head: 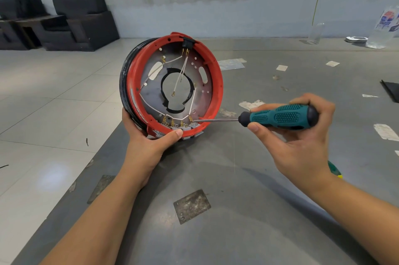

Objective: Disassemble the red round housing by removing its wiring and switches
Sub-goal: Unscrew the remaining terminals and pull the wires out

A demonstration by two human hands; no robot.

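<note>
While the left hand point(151, 146) grips the on-edge housing point(172, 83), the right hand point(302, 135) holds the screwdriver point(278, 116) pointing left.

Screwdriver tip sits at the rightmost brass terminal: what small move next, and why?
Probably lever that terminal off its grey switch with the screwdriver; the right hand holds its tip there, and the left hand steadies the red housing.

Bare grey metal tabletop point(216, 167) lies open between both forearms; the upright red round plastic housing point(218, 83) blocks the far side.
</note>
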